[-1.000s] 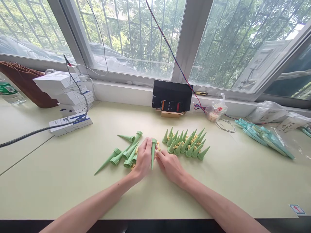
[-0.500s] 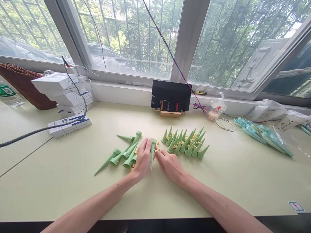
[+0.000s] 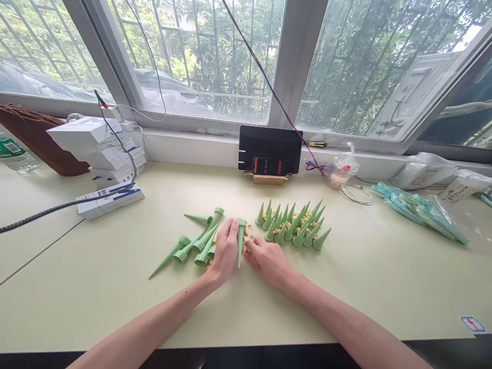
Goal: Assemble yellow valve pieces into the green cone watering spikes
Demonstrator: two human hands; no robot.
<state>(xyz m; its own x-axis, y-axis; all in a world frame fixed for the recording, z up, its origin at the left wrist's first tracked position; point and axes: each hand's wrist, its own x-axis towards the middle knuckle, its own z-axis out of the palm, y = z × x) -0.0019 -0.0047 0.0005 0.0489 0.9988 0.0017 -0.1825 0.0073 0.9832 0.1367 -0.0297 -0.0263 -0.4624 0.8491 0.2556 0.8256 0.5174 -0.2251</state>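
Observation:
My left hand [image 3: 226,249] is closed around a green plastic watering spike [image 3: 241,241], its ribbed cap up and its point toward me. Just right of it, my right hand [image 3: 269,259] has its fingers curled together at a small yellow plastic piece [image 3: 248,250]. The fingertips partly hide that piece. Another yellow piece [image 3: 249,230] lies just beyond them. Left of my hands, several loose green spikes [image 3: 198,243] lie in a pile, some partly covered by my left hand. To the right, rows of green spikes [image 3: 289,230] stand points up, with yellow pieces among them.
A phone [image 3: 265,166] leans on a black tablet [image 3: 274,143] near the window. White boxes [image 3: 100,154] are stacked at the back left, with a black cable [image 3: 57,209] across the lowest. Plastic bags [image 3: 418,210] lie at the right. The table's front edge [image 3: 246,346] is close to me.
My right hand has drawn slightly down toward me, showing more of the yellow pieces. The left hand keeps hold of the spike. The view has shifted slightly.

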